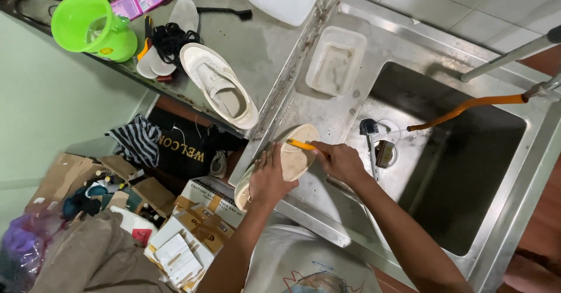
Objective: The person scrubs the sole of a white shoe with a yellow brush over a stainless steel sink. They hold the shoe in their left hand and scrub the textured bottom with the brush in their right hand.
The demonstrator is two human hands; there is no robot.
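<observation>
Where hands work, second shoe aside

Shoe at frame centre on sink ledge; second shoe upper left on counter; tub above; boxes lower left.

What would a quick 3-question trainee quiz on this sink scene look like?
1. True or false: the left hand steadies the shoe, sole up.
2. What does the right hand hold? A) sponge B) yellow-handled brush C) hose
3. Where is the other white shoe?

Key: 1 true. 2 B. 3 On the counter, left of the sink.
</observation>
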